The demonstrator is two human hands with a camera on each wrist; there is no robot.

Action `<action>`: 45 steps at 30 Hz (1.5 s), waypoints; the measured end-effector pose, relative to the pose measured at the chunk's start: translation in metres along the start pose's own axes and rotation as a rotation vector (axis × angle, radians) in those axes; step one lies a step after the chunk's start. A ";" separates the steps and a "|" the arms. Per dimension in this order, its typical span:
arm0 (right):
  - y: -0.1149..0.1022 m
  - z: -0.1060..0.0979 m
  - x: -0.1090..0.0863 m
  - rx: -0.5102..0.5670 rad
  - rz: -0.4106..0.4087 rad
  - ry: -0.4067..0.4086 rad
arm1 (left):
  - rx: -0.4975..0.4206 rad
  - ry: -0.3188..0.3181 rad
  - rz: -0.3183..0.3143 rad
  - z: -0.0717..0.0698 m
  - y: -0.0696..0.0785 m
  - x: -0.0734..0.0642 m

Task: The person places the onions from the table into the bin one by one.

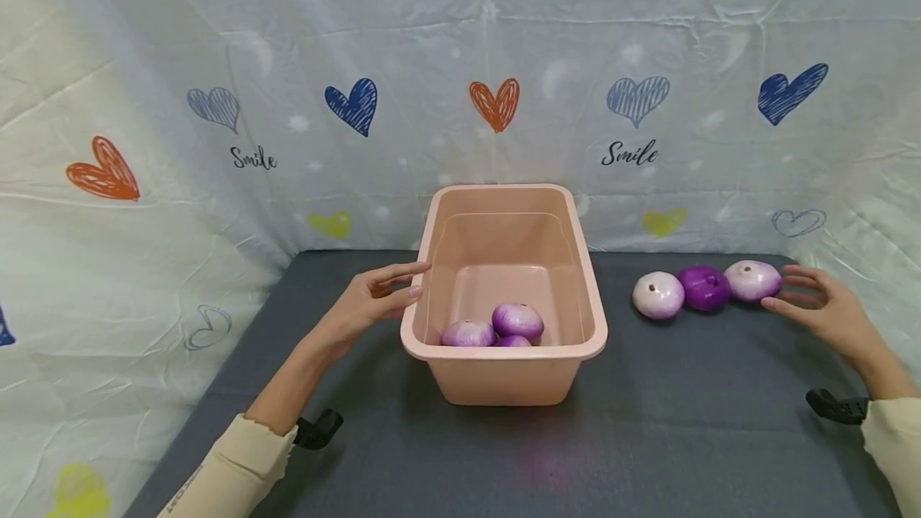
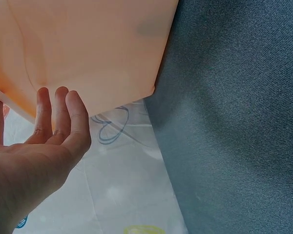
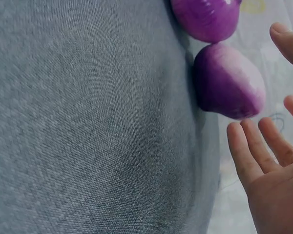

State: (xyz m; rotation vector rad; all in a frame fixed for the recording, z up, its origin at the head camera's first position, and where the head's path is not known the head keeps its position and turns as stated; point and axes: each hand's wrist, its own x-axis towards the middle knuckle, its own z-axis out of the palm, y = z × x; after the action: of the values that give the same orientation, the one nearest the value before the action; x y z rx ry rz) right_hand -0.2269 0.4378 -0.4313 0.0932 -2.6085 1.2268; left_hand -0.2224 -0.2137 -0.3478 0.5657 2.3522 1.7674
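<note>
A peach plastic basin [image 1: 504, 380] stands on the dark table with several purple onions [image 1: 518, 320] in its near end. At its left rim is my left hand [image 1: 370, 298], fingers loosely extended; in the left wrist view the fingers [image 2: 78, 117] reach up beside the outer wall. To the right of the basin, a pale onion [image 1: 658, 295], a deep purple onion [image 1: 703, 288] and a white-and-purple onion [image 1: 752, 280] sit in a row. My right hand [image 1: 835, 312] is spread beside the last one, its fingertips [image 3: 234, 129] close to the onion's end.
The dark cloth-covered table [image 1: 683, 438] runs back to a white curtain [image 1: 424, 38] printed with hearts and "Smile". More of that curtain hangs along the left and right sides. Black straps [image 1: 835, 406] are worn at both wrists.
</note>
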 end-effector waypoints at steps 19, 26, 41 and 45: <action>0.015 -0.004 0.026 0.027 0.052 -0.117 | 0.015 0.012 -0.017 -0.001 -0.001 0.001; 0.016 0.006 0.029 0.082 0.051 -0.071 | 0.005 0.006 -0.019 -0.001 0.001 0.001; 0.016 0.018 0.030 0.067 0.045 0.040 | 0.001 0.007 -0.033 0.000 0.006 -0.001; 0.016 0.016 0.028 0.068 0.067 0.043 | 0.001 0.007 -0.034 0.000 0.006 0.000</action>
State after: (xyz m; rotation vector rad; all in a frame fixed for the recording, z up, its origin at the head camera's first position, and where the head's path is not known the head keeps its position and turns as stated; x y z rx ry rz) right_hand -0.2600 0.4369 -0.4461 -0.0087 -2.5526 1.3249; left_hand -0.2208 -0.2125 -0.3416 0.5179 2.3532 1.7567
